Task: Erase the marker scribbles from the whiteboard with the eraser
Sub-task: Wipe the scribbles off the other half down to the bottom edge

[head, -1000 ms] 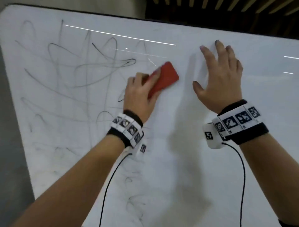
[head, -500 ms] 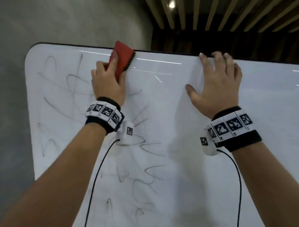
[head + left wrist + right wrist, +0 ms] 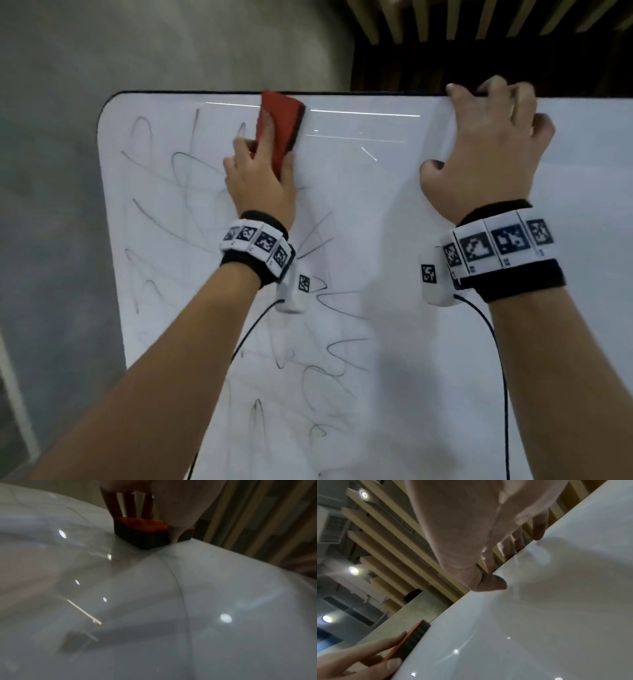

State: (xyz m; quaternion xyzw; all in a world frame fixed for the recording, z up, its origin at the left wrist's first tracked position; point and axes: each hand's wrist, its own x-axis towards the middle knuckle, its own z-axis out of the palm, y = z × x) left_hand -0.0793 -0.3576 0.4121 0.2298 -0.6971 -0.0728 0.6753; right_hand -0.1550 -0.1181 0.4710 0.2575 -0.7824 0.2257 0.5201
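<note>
Two hands are working at the whiteboard (image 3: pixel 394 240), and since half a second ago the left hand (image 3: pixel 260 185) is staying near the top edge with the eraser (image 3: pixel 281 126), a little higher now, its far end reaching the board's black rim. The right hand (image 3: pixel 486 150), which was lying flat with straight fingers, is now hooking its fingers over the top edge, thumb spread on the white face. The board is sitting lower in the head view than before, showing more grey wall (image 3: pixel 102 51) and slatted ceiling (image 3: pixel 479 20).

The left hand is clamping the red eraser between thumb and fingers, pressing its dark felt against the surface; in the left wrist view the fingers (image 3: pixel 130 504) are lying along the eraser's (image 3: pixel 142 534) back. Marker scribbles (image 3: pixel 178 178) are looping left of and below the eraser; the area between the hands is looking wiped. From the right wrist view the right hand (image 3: pixel 471 534) is gripping the board's (image 3: pixel 539 615) edge, with the eraser (image 3: pixel 412 639) lower left.
</note>
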